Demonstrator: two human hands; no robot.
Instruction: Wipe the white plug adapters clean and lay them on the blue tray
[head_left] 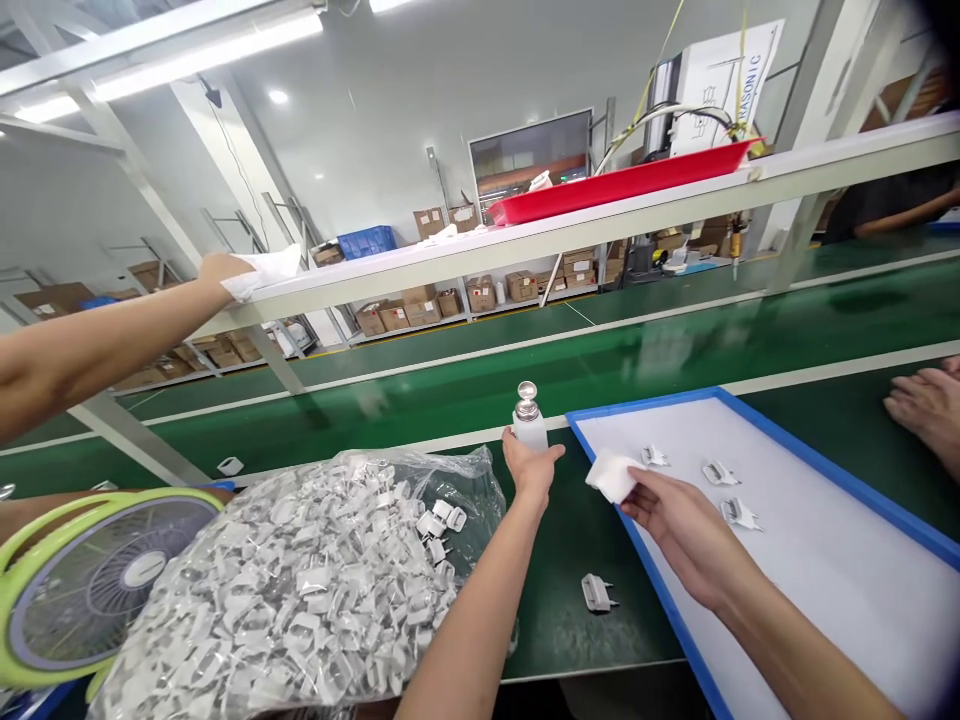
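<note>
My left hand (531, 468) is closed around a small white pump dispenser bottle (529, 428) with a metal top, its lid tilted up, at the edge of the green work surface. A folded white wipe (613, 477) is pinched between the thumb and fingers of my right hand (679, 520), over the left edge of a white, blue-rimmed tray (795, 600). Several white plug pieces with two pins lie on the tray, including one plug piece (740, 514). Between my forearms, another plug piece (598, 593) rests on the green surface.
A clear bag (300, 590) full of white plug pieces lies left, beside a green-rimmed fan (112, 580). A co-worker's arm (112, 345) reaches to the overhead shelf (420, 262), holding white cloth. The shelf bears a red tray (622, 187). Another person's hand (926, 405) is right.
</note>
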